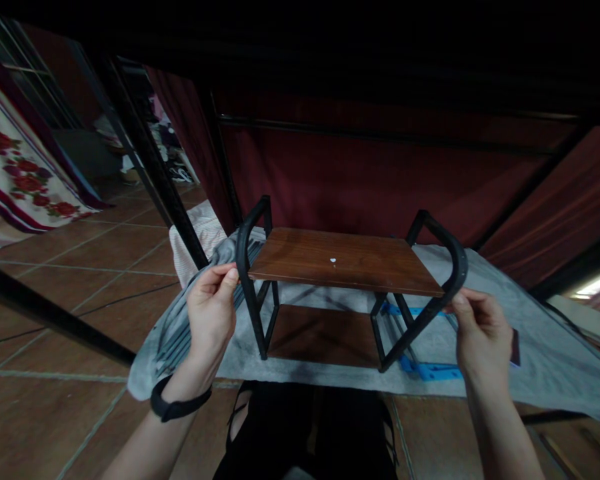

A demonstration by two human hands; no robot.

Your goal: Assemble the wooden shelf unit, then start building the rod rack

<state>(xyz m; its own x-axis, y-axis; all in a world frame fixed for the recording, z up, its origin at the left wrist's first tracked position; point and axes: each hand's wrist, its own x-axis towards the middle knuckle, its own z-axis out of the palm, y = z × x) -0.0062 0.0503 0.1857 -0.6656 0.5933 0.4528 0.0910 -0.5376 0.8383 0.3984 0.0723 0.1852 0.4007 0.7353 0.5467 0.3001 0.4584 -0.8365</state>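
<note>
The left hand (213, 307) and right hand (484, 333) are pinching the rack (347, 263) between them; both boards (325, 333) are already sitting in its frame, anything left isn't showing.

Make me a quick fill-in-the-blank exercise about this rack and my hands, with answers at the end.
1. The rack has ____ brown boards, counting top and bottom.
2. The white mark is on the ____ board, upper or lower.
3. A dark wristband circles the ____ wrist.
4. Near the right hand, the item lying on the grey cloth is coloured ____.

Missing words: two; upper; left; blue.
</note>
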